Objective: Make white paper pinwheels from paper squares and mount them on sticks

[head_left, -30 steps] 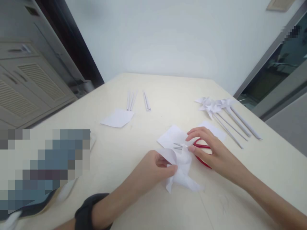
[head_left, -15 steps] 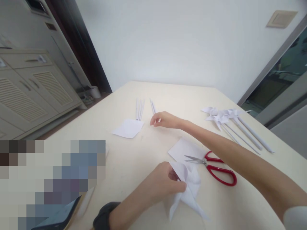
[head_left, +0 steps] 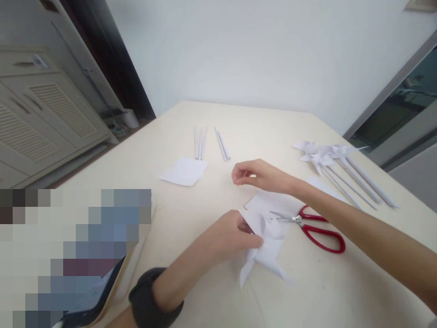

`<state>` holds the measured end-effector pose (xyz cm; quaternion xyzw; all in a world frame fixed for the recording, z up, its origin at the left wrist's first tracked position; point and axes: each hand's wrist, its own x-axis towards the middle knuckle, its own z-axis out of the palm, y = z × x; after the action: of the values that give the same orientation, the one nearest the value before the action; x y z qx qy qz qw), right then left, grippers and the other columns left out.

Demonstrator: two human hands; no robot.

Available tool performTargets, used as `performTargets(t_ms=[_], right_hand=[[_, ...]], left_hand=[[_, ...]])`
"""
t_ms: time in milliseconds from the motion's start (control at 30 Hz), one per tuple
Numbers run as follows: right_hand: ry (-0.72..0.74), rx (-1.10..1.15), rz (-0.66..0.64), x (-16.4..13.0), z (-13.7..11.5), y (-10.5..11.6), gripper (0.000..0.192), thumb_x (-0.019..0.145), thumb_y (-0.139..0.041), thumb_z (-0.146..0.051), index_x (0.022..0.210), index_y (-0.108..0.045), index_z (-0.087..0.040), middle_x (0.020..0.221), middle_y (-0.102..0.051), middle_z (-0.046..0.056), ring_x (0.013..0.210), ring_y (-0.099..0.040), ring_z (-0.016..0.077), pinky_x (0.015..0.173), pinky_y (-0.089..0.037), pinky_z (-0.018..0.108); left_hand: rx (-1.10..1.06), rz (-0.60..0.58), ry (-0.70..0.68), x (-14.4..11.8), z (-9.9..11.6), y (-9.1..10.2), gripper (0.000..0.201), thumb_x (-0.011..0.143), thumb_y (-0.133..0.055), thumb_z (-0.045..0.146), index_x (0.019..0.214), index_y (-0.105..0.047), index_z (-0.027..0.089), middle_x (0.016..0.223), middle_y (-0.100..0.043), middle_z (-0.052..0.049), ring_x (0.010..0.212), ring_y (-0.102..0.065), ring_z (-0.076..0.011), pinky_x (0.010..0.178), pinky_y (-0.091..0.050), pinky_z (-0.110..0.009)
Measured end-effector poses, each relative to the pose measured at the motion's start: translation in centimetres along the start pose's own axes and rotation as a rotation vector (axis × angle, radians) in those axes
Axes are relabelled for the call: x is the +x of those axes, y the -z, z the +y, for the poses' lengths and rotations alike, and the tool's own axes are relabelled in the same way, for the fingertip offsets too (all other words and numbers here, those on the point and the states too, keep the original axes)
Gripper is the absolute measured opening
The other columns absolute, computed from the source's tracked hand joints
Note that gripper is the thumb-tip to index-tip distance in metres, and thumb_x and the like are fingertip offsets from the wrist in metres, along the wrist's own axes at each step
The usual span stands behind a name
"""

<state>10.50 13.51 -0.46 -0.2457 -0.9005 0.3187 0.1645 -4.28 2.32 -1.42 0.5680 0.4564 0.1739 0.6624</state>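
My left hand (head_left: 235, 237) pinches the middle of a white paper pinwheel (head_left: 269, 262), its folded blades spreading to the right and toward me. Farther forward, my right hand (head_left: 254, 175) hovers above the table with thumb and fingertips pressed together. Whatever lies between them, if anything, is too small or hidden to make out. Scissors with red handles (head_left: 324, 238) lie partly open under my right forearm, blades pointing left at the pinwheel. Beneath the blades and behind the pinwheel is a flat white paper sheet (head_left: 264, 200).
Another paper square (head_left: 186, 171) lies left of my right hand, below several thin rolled paper sticks (head_left: 200, 143). More rolled sticks (head_left: 222, 143) rest beside them. Finished-looking pinwheels (head_left: 321, 157) on paper sticks lie at the right. A device (head_left: 102, 296), mostly pixelated, stands at left front.
My right hand has drawn back to the right, away from the rolled sticks, its fingers pinched together. My left hand keeps its hold on the pinwheel. The view has shifted slightly.
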Motion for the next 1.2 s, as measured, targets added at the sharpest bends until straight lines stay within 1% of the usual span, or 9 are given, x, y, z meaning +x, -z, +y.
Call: performTargets(t_ms=[100, 167, 267, 333, 433, 567, 733, 967, 1200], right_hand=[[-0.087, 0.042, 0.063, -6.4, -3.5, 0.5, 0.017, 0.089, -0.046, -0.011, 0.089, -0.062, -0.018, 0.092, -0.064, 0.002, 0.086, -0.059, 0.0123, 0.08, -0.047, 0.028], [-0.126, 0.059, 0.085, -9.9, -5.7, -0.1, 0.018, 0.087, -0.049, -0.008, 0.086, -0.063, -0.019, 0.091, -0.063, 0.0, 0.082, -0.058, 0.0107, 0.075, -0.047, 0.025], [-0.223, 0.051, 0.167, -13.5, -7.8, -1.6, 0.015, 0.085, -0.053, -0.008, 0.088, -0.06, -0.021, 0.086, -0.063, -0.002, 0.075, -0.056, 0.0091, 0.068, -0.046, 0.023], [-0.211, 0.075, 0.264, -14.8, -8.4, -2.5, 0.014, 0.085, -0.055, -0.009, 0.09, -0.058, -0.022, 0.087, -0.063, -0.002, 0.077, -0.058, 0.0103, 0.069, -0.047, 0.025], [-0.143, 0.133, 0.355, -15.4, -8.7, -3.2, 0.018, 0.085, -0.054, -0.008, 0.094, -0.057, -0.023, 0.09, -0.064, -0.001, 0.081, -0.06, 0.0127, 0.071, -0.049, 0.027], [-0.086, -0.025, 0.282, -15.4, -8.7, -3.8, 0.022, 0.087, -0.05, -0.005, 0.099, -0.055, -0.023, 0.093, -0.066, -0.001, 0.081, -0.06, 0.012, 0.069, -0.049, 0.026], [-0.062, -0.087, 0.264, -15.2, -8.4, -4.7, 0.021, 0.086, -0.05, -0.005, 0.098, -0.051, -0.023, 0.091, -0.065, -0.002, 0.083, -0.06, 0.0104, 0.072, -0.05, 0.023], [-0.049, -0.162, 0.197, -15.4, -8.2, -5.0, 0.037, 0.077, -0.048, 0.005, 0.098, -0.05, -0.025, 0.09, -0.063, -0.001, 0.085, -0.059, 0.0124, 0.07, -0.05, 0.024], [-0.023, -0.084, 0.189, -15.6, -8.0, -5.4, 0.033, 0.083, -0.048, -0.001, 0.101, -0.05, -0.028, 0.091, -0.058, 0.0, 0.088, -0.056, 0.0133, 0.072, -0.049, 0.027]], left_hand=[[-0.051, -0.117, 0.021, 0.1, -0.3, -0.5, 0.004, 0.066, -0.059, 0.017, 0.068, -0.062, 0.016, 0.074, -0.066, -0.001, 0.083, -0.064, -0.0222, 0.076, -0.047, -0.031], [-0.057, -0.163, 0.045, 0.1, -0.5, -1.2, 0.008, 0.066, -0.06, 0.016, 0.072, -0.065, 0.017, 0.079, -0.068, -0.002, 0.083, -0.064, -0.0215, 0.076, -0.046, -0.03], [0.01, -0.16, 0.086, -0.2, -0.4, -2.1, 0.009, 0.066, -0.059, 0.017, 0.068, -0.068, 0.019, 0.071, -0.068, 0.0, 0.074, -0.063, -0.0198, 0.067, -0.045, -0.027], [-0.006, -0.161, 0.091, -0.3, -0.2, -2.6, 0.014, 0.064, -0.058, 0.014, 0.068, -0.07, 0.022, 0.074, -0.07, 0.001, 0.079, -0.065, -0.0213, 0.069, -0.046, -0.027], [-0.016, -0.111, 0.102, -0.4, 0.1, -3.1, 0.017, 0.062, -0.057, 0.012, 0.063, -0.07, 0.024, 0.074, -0.072, 0.002, 0.074, -0.066, -0.0207, 0.065, -0.046, -0.025], [0.024, -0.056, 0.112, -0.4, 0.5, -3.4, 0.017, 0.062, -0.058, 0.012, 0.052, -0.066, 0.023, 0.057, -0.066, 0.005, 0.066, -0.065, -0.0179, 0.061, -0.044, -0.023], [0.01, -0.074, 0.117, -0.4, 0.3, -3.7, 0.02, 0.061, -0.056, 0.012, 0.063, -0.072, 0.024, 0.069, -0.071, 0.004, 0.07, -0.066, -0.019, 0.061, -0.044, -0.023], [0.02, -0.097, 0.116, -0.4, 0.1, -3.6, 0.018, 0.062, -0.056, 0.013, 0.062, -0.072, 0.023, 0.067, -0.07, 0.005, 0.067, -0.065, -0.0167, 0.053, -0.041, -0.019], [0.022, -0.092, 0.077, -0.3, -0.5, -3.6, 0.019, 0.062, -0.059, 0.015, 0.07, -0.074, 0.022, 0.073, -0.072, 0.001, 0.078, -0.067, -0.0229, 0.065, -0.048, -0.026]])
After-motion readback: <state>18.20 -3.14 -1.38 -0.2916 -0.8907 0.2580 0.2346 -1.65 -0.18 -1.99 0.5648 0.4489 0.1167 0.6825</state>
